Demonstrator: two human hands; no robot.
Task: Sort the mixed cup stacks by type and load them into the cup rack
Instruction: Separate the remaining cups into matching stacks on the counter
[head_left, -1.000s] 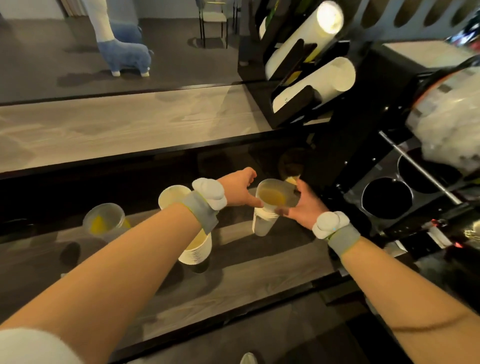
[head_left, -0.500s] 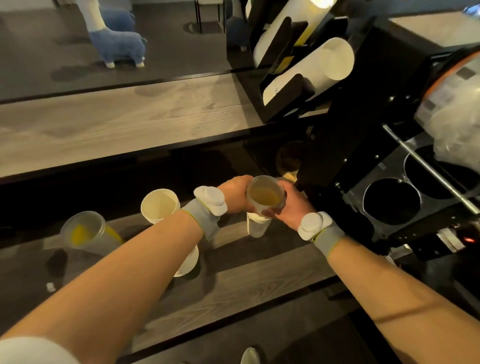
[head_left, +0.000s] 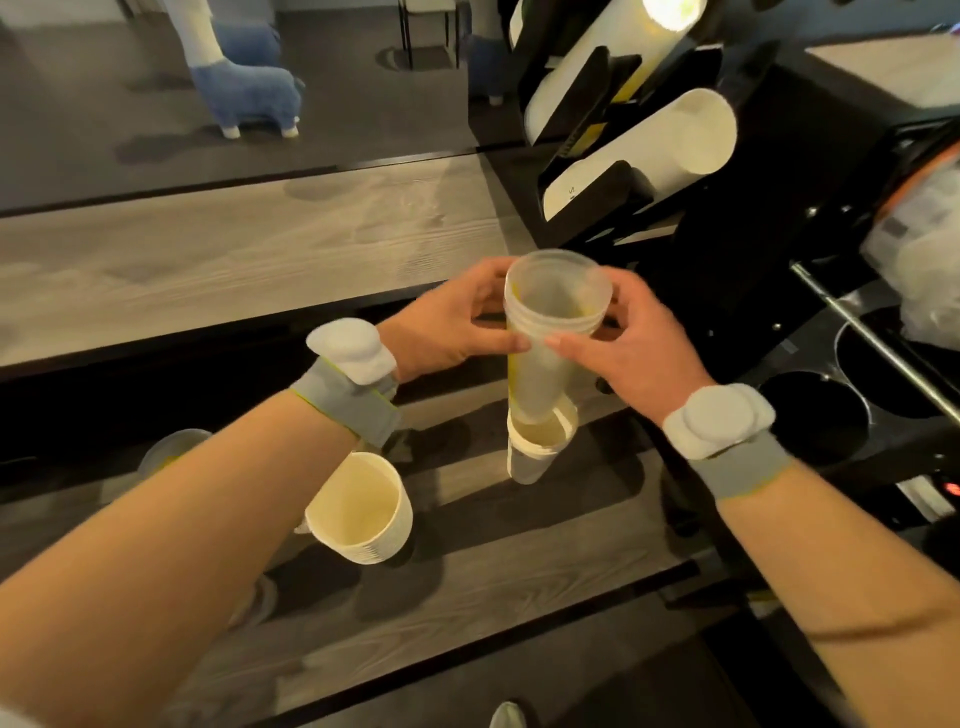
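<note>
Two hands grasp one stack of frosted plastic cups (head_left: 549, 332), which we hold slightly tilted in front of the cup rack (head_left: 587, 88) and lower than it. Our left hand (head_left: 457, 325) curls fingers and thumb round the stack just under its rim, and our right hand (head_left: 636, 353) pinches it from the opposite side, the two thumbs almost meeting on the wall facing us. The stack's bottom end sits at the mouth of a white paper cup stack (head_left: 535, 454), which stands on the wooden shelf (head_left: 519, 551) lower still from the rack; we cannot tell whether the two touch. Farther from the rack, down and to the left, a second paper cup stack (head_left: 363, 512) stands partly under our left forearm. The rack itself carries sloping rows of white cups (head_left: 670, 140), open ends up and towards us.
</note>
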